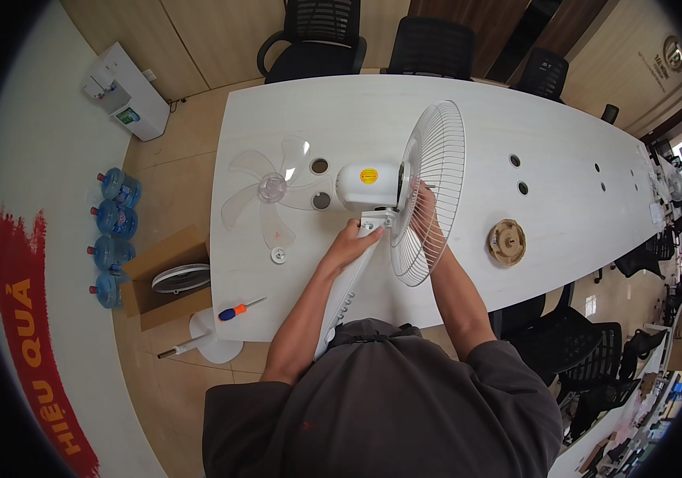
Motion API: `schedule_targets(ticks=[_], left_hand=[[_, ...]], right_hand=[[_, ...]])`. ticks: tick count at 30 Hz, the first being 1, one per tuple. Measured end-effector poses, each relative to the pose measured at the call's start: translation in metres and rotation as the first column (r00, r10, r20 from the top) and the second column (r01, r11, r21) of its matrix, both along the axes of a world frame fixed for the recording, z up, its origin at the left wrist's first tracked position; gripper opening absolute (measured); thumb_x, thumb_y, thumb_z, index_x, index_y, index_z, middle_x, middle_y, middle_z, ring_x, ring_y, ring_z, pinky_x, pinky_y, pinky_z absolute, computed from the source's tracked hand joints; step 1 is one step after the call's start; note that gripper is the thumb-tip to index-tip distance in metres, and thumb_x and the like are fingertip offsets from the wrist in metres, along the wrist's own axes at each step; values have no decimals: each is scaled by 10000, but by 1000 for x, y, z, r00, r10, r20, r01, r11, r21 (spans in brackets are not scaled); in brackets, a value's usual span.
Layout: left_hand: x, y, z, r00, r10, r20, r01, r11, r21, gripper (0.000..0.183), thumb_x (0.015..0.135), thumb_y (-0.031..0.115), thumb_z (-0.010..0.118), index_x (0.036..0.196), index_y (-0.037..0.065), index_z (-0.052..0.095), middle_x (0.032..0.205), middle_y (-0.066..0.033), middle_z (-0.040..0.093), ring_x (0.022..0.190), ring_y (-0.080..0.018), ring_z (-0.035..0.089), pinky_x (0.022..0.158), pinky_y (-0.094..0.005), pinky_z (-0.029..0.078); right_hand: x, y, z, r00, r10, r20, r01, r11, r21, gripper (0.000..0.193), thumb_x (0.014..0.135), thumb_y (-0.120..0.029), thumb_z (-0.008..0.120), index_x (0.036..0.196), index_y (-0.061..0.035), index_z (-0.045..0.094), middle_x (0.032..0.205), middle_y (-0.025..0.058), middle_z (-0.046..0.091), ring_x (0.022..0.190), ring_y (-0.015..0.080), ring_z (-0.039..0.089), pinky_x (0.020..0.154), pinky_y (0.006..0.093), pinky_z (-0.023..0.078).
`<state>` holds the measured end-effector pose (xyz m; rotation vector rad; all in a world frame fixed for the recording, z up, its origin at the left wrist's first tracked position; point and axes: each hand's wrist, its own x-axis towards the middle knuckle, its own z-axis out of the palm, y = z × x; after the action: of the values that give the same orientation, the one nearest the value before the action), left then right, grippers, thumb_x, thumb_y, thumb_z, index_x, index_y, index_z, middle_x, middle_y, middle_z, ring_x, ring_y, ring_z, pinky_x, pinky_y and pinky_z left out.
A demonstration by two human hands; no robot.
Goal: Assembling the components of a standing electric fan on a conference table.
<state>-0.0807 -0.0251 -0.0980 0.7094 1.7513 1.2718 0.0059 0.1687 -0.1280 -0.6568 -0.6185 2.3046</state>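
A white electric fan (368, 186) lies with its motor housing over the table and its rear wire guard (452, 159) attached at the right. My left hand (349, 245) is closed round the fan's neck, just below the motor. My right hand (427, 219) is seen partly through the guard's wires, its fingers bent in at the guard's centre by the motor front. What those fingers grip is hidden. The white pole (349, 291) with a row of buttons slants down toward my body. Left of the motor, a clear fan blade (272, 188) lies flat, with a small white round cap (278, 255) below it.
An orange and blue screwdriver (233, 311) lies at the table's left front edge. A round brown moulded packing piece (507, 242) rests to the right. On the floor at left are a cardboard box (158, 307) with a wire guard inside, a white fan base (217, 341) and water bottles (115, 219).
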Motion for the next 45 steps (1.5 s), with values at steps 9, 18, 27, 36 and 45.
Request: schedule_targets(ticks=[9, 18, 27, 36, 45], left_hand=[[-13, 1, -17, 736, -29, 676, 7, 999, 34, 477, 818, 305, 752, 1105, -16, 547, 926, -123, 631, 757, -159, 642, 652, -306, 557], [-12, 6, -3, 601, -188, 776, 237, 970, 51, 522, 816, 185, 730, 1233, -12, 486, 1031, -149, 630, 775, -215, 674, 638, -329, 581], [-14, 15, 29, 803, -253, 539, 179, 966, 187, 574, 726, 69, 773, 1225, 4, 497, 987, -102, 614, 703, -155, 624, 609, -298, 548], [-21, 9, 58, 848, -269, 456, 150, 948, 280, 659, 673, 106, 808, 1237, 10, 481, 999, -96, 598, 807, -156, 612, 653, -297, 535], [-27, 13, 70, 889, -240, 391, 129, 949, 288, 668, 676, 104, 799, 1250, 4, 472, 1016, -106, 591, 778, -159, 609, 641, -299, 535]], right_hand=[[17, 6, -13, 995, 95, 0, -94, 983, 156, 131, 937, -165, 561, 995, -52, 593, 923, 78, 660, 804, 167, 663, 748, 313, 583], [22, 8, -34, 987, -8, 159, -10, 993, 115, 210, 854, -79, 666, 1037, -137, 581, 713, -81, 526, 506, 22, 443, 430, 183, 361], [13, -4, 23, 993, 14, 114, -37, 979, 198, 306, 941, -154, 608, 1206, -32, 517, 1058, 97, 634, 922, 170, 649, 815, 317, 574], [1, 4, 61, 998, 11, 60, -34, 915, 403, 363, 912, -117, 647, 1232, 11, 535, 1054, 102, 653, 884, 152, 654, 765, 268, 576], [-9, 12, 70, 990, -105, 92, 49, 877, 478, 325, 920, -114, 643, 1197, 24, 546, 1014, 92, 650, 875, 136, 634, 766, 251, 555]])
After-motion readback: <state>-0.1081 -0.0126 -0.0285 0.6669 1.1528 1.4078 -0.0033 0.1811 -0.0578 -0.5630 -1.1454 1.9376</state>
